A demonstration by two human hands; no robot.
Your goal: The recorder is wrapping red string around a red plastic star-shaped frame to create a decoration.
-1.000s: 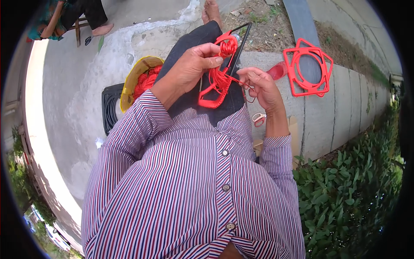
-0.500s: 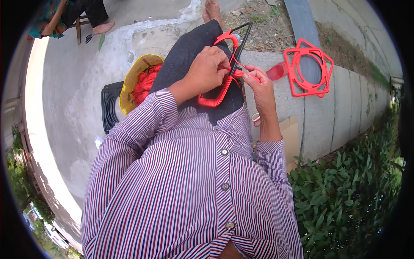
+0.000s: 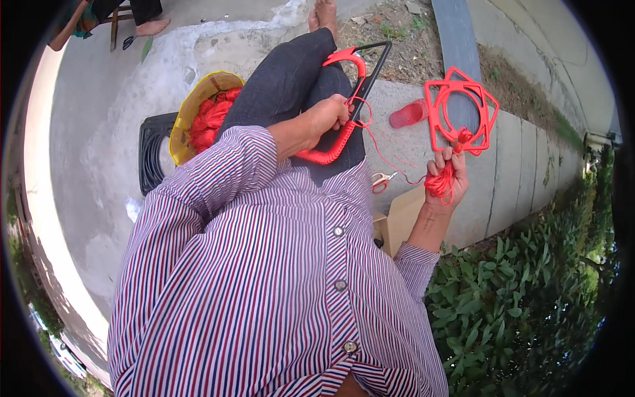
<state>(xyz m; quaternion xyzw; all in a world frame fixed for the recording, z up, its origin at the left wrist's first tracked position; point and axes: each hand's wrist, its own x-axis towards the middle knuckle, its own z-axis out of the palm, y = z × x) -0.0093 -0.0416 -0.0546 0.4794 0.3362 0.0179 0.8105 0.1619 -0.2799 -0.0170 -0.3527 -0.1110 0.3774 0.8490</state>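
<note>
Across my lap lies a black frame [image 3: 376,74] with rounded corners, part of its edge closely wrapped in red cord [image 3: 325,156]. My left hand [image 3: 325,116] is closed round the frame's near side, where a loose loop of cord stands out. Off to the right, my right hand [image 3: 450,173] grips a bundle of red cord [image 3: 442,186], its knotted end poking up above the fist. A single strand [image 3: 390,161] runs slack from the frame to that bundle.
A yellow container [image 3: 182,126] of red cord stands left of my legs, beside black frames [image 3: 155,159]. To the right are a red slipper [image 3: 409,114], red-wrapped frames [image 3: 434,118], scissors [image 3: 382,181] and a cardboard box [image 3: 401,216]. Another person's foot [image 3: 153,27] shows far left.
My right hand has pulled away from the frame to the right with the cord bundle, drawing the strand out. My left hand stays at the frame, slightly lower.
</note>
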